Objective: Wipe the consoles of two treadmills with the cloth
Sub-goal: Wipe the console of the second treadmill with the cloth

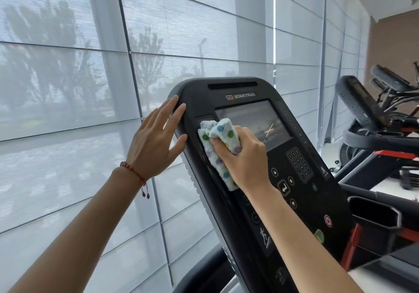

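Right hand (246,156), cloth (218,143) on console (301,179)

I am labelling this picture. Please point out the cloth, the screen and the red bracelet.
cloth (217,144): head view, on the dotted fold left of the right hand.
screen (256,116): head view, on the bare glass above the hand.
bracelet (132,170): head view, on the cord across the left wrist.

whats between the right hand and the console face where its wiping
In the head view, the polka-dot cloth lies between the right hand and the console, bunched under the fingers at the screen's left edge.
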